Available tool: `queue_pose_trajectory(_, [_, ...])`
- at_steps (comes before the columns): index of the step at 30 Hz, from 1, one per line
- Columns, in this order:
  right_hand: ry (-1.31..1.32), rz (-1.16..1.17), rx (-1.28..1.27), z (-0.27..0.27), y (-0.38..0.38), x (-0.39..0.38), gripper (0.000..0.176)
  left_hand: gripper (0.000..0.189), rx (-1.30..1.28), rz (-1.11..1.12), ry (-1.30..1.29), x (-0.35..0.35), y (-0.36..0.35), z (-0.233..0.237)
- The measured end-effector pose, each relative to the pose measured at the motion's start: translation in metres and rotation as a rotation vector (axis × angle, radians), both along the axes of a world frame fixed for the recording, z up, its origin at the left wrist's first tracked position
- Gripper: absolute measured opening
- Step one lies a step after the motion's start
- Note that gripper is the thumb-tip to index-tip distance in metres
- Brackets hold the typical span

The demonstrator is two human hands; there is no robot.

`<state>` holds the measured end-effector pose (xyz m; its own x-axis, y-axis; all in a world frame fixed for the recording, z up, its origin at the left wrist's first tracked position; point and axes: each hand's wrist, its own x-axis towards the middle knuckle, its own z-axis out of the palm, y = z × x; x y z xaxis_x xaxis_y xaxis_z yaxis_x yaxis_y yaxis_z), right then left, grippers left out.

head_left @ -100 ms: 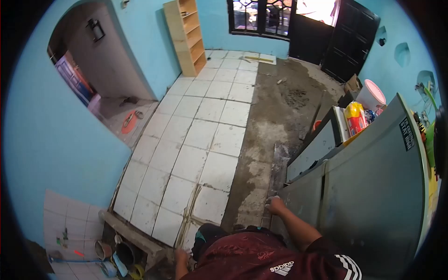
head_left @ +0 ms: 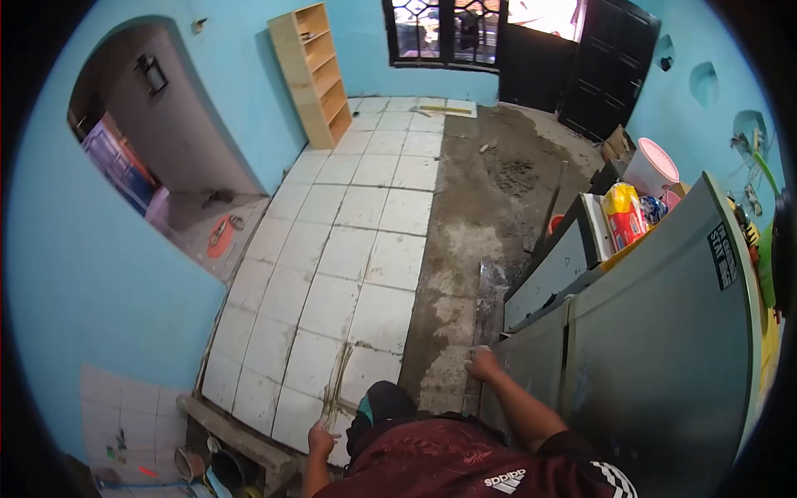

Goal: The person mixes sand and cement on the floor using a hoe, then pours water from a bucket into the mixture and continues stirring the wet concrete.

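Observation:
My left hand hangs low over the white floor tiles, its fingers slightly apart and nothing visible in them. Close above it, thin pale strips lie along the tiles. My right hand is held out over the bare grey floor strip, beside the grey-green fridge. Its fingers are loosely curled and apart, with pale residue on the tips and no object visible between them. My dark trouser knee shows between the hands.
A wooden shelf stands by the far left wall. At the right, a cabinet carries a yellow-red pack and a bucket. A raised ledge and dark pots are lower left. A black door stands at the back.
The view has shifted, so the room appears slightly lower and further left. My left hand has come up and shows more fully; my right hand stays beside the fridge.

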<state>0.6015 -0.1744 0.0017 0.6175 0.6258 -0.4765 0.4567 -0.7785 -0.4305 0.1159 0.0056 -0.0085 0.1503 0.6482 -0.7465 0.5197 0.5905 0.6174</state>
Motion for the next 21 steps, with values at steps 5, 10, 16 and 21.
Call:
queue_pose_trajectory(5, [0.111,-0.135,0.131,0.013,0.078,0.025,0.05,0.054,0.22,-0.615,0.394,0.063,0.11,-0.002])
queue_pose_trajectory(10, [0.126,-0.333,0.108,0.007,0.111,0.135,0.05,0.039,0.05,-1.185,0.633,0.095,0.203,-0.108])
queue_pose_trajectory(16, [-0.042,-0.514,0.109,-0.008,0.125,0.284,0.047,0.031,0.169,-1.562,0.64,0.279,0.339,-0.128])
queue_pose_trajectory(21, [-0.084,-0.72,0.233,0.031,0.177,0.386,0.042,0.031,0.67,-1.451,0.463,0.547,0.447,-0.12])
